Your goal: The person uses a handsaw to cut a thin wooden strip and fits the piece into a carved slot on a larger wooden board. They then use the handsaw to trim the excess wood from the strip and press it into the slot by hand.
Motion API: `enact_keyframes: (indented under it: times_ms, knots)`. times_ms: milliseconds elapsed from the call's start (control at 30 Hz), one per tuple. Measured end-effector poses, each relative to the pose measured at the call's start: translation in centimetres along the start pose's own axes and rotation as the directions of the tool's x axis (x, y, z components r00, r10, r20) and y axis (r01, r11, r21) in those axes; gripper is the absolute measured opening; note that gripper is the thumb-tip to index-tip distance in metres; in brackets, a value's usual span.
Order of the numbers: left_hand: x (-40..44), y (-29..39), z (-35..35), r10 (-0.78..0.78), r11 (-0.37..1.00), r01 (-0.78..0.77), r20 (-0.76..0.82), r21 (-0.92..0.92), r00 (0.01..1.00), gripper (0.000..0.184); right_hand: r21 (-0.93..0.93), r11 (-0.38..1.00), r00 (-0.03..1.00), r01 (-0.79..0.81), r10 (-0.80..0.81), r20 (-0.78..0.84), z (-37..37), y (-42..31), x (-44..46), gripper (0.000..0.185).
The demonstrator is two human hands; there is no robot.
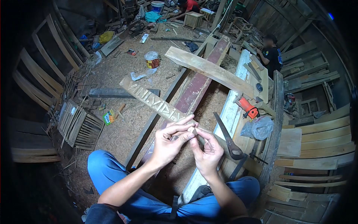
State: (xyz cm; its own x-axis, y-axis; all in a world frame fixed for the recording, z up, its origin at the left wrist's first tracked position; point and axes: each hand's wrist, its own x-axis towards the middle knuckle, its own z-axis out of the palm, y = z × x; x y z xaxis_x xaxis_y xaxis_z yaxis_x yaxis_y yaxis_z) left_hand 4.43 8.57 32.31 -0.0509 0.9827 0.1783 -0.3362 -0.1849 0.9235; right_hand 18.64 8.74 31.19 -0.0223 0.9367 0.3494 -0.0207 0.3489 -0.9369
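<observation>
A small piece of light wood (192,130) is pinched between the fingertips of my left hand (168,143) and my right hand (207,152). Both hands are closed on it, and they hide part of it. Just beyond them lies a board with raised wooden letters (149,100), its near end covered by my hands. A handsaw (226,135) with a dark blade rests to the right of my right hand. Further right sit a red power tool (247,106) and a clear plastic bag (258,127).
A plank (209,71) lies across the maroon beam (197,89) and the white-painted beam (228,115). On the littered floor stand a paint can (151,59) and a slatted wooden crate (80,125). One person (271,54) is at the right, another (189,6) at the back.
</observation>
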Motion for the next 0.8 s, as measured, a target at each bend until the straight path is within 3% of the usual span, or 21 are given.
enact_keyframes:
  times_ms: [67, 133, 200, 267, 300, 333, 500, 567, 667, 800]
  knots:
    - [-0.7, 0.0, 0.7, -0.061, 0.965, 0.082, -0.089, 0.247, 0.994, 0.029, -0.039, 0.999, 1.0, 0.021, -0.021, -0.014, 0.1, 0.6, 0.0, 0.026]
    - [-1.2, -0.6, 1.0, -0.061, 0.979, 0.085, -0.129, 0.187, 0.99, 0.035, -0.139, 0.99, 0.999, 0.031, -0.034, -0.018, 0.3, 1.0, -0.2, 0.026]
    - [-1.1, -0.8, 0.8, -0.029, 0.951, 0.069, -0.136, 0.3, 0.99, 0.04, -0.188, 0.981, 0.999, 0.039, -0.042, -0.011, 0.5, 1.5, -0.4, 0.025]
    - [-0.9, -0.7, 0.6, -0.031, 0.968, 0.066, -0.146, 0.241, 0.989, 0.043, -0.237, 0.97, 0.998, 0.053, -0.055, -0.002, 0.6, 1.5, -0.6, 0.025]
    - [-0.8, -0.7, 0.5, -0.036, 0.981, 0.063, -0.152, 0.183, 0.988, 0.046, -0.191, 0.981, 1.0, -0.03, 0.03, -0.005, 0.8, 1.2, -0.6, 0.025]
    - [-0.7, -0.7, 0.4, -0.032, 0.981, 0.061, -0.154, 0.184, 0.988, 0.046, -0.145, 0.983, 0.993, -0.113, 0.114, -0.005, 0.9, 1.0, -0.6, 0.025]
    - [-0.1, -0.9, -0.5, -0.094, 0.98, 0.111, -0.109, 0.163, 0.99, 0.045, -0.076, 0.982, 0.982, -0.175, 0.18, 0.053, 0.3, -0.3, 0.4, 0.02]
    - [0.0, -0.6, -0.4, -0.122, 0.978, 0.132, -0.071, 0.16, 0.99, 0.046, -0.001, 0.954, 0.95, -0.301, 0.3, 0.087, -0.3, -0.6, 0.8, 0.019]
    - [0.3, -0.8, -0.5, -0.156, 0.976, 0.156, -0.013, 0.153, 0.988, 0.051, 0.077, 0.932, 0.928, -0.354, 0.339, 0.157, -1.2, -0.4, 1.5, 0.022]
    - [0.6, -1.3, -1.1, -0.175, 0.957, 0.153, 0.068, 0.248, 0.982, 0.057, -0.013, 0.927, 0.907, -0.374, 0.369, 0.201, -1.7, -1.6, 2.4, 0.034]
